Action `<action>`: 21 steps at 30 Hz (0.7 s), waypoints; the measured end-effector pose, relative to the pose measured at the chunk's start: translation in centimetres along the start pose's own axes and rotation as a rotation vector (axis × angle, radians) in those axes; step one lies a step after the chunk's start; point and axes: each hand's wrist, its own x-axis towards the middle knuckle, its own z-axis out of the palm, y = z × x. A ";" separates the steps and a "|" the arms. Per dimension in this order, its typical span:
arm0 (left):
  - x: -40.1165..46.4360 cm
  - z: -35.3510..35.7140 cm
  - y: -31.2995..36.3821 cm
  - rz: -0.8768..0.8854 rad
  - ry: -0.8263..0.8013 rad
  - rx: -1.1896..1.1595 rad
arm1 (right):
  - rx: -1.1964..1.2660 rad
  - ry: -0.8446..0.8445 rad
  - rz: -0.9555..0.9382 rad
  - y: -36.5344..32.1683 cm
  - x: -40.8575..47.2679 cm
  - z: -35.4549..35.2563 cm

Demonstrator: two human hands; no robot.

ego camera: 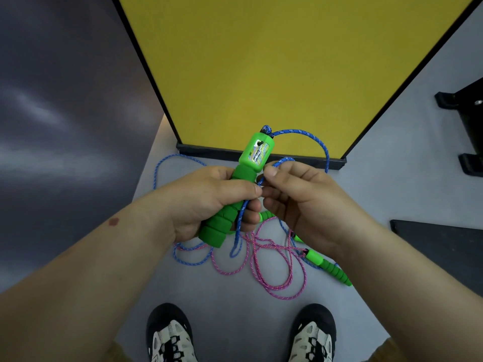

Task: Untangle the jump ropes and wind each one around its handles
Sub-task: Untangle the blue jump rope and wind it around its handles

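The left hand [209, 202] grips the green handle [236, 190], whose long axis rises tilted, its top toward the yellow board [274, 69]. The right hand [300, 197] pinches the blue rope [317, 145] just beside that handle. The pink rope [274, 259] and another handle [330, 269] lie on the floor [235, 296] below.

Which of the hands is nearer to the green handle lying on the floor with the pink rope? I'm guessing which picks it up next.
Right. The right hand is just above and left of the floor handle in the picture, pinching the blue rope. The left hand is farther left, gripping the counter handle.
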 end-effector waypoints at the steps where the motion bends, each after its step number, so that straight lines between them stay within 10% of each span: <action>1: 0.0 0.0 0.0 -0.001 -0.002 -0.007 | -0.004 -0.003 -0.003 0.0 -0.1 0.1; 21: 0.3 -0.2 -0.2 -0.006 -0.015 0.033 | 0.167 0.212 -0.091 -2.2 0.9 -2.1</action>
